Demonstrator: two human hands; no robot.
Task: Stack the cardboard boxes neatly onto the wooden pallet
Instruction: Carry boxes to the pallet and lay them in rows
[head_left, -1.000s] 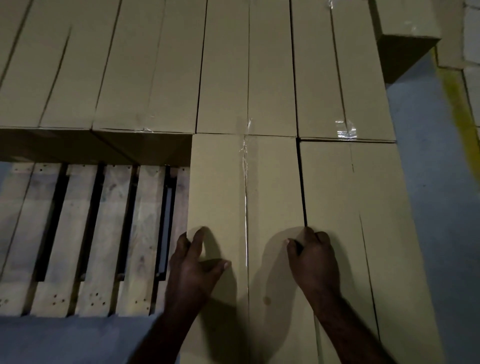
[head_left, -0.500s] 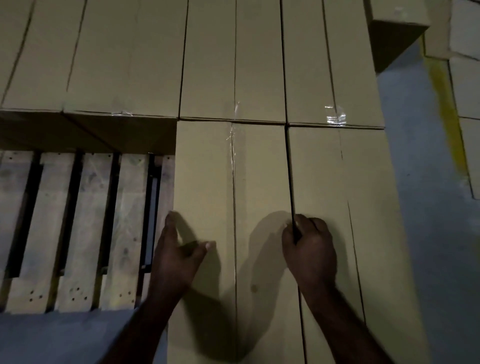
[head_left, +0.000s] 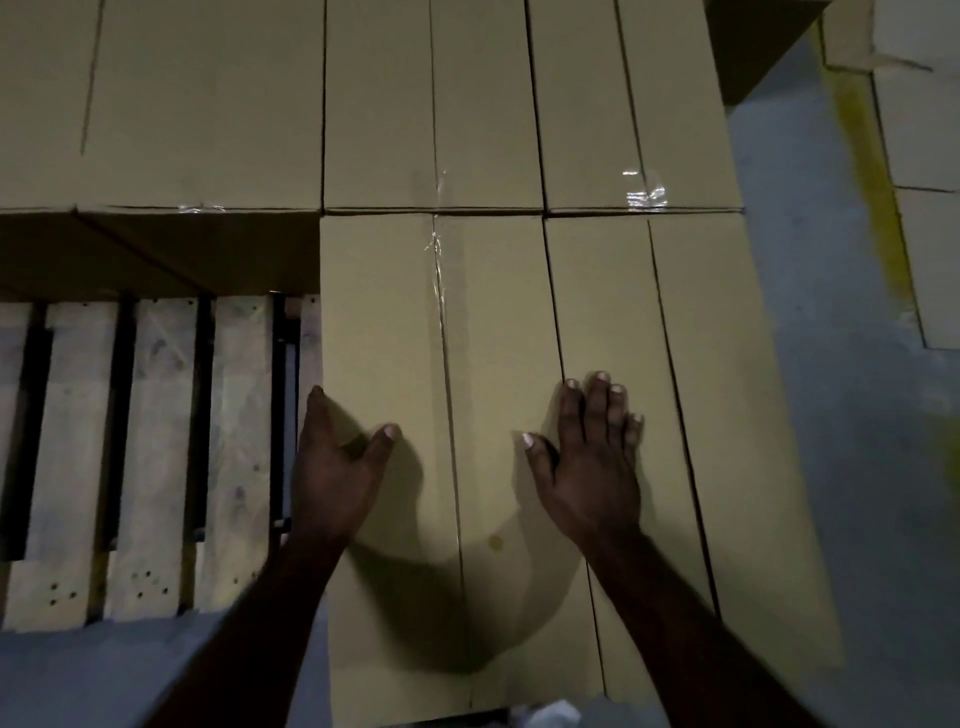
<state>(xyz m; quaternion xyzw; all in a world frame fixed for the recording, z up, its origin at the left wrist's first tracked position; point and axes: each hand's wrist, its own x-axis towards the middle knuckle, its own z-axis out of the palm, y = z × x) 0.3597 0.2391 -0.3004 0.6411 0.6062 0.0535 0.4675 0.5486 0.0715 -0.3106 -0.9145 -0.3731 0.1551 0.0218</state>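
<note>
No text, label, brand mark or number can be read anywhere in this dim view. The cardboard boxes (head_left: 384, 322) have plain brown tops with only clear tape (head_left: 644, 189) on their seams. The wooden pallet (head_left: 156, 415) at left and the yellow painted line (head_left: 872, 182) on the floor (head_left: 857, 415) at right carry no lettering.

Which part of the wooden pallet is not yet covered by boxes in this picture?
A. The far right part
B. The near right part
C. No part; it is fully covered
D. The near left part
D: bare slats of the wooden pallet show at the near left, beside the left hand, while cardboard boxes fill the far row and the near right.
</note>
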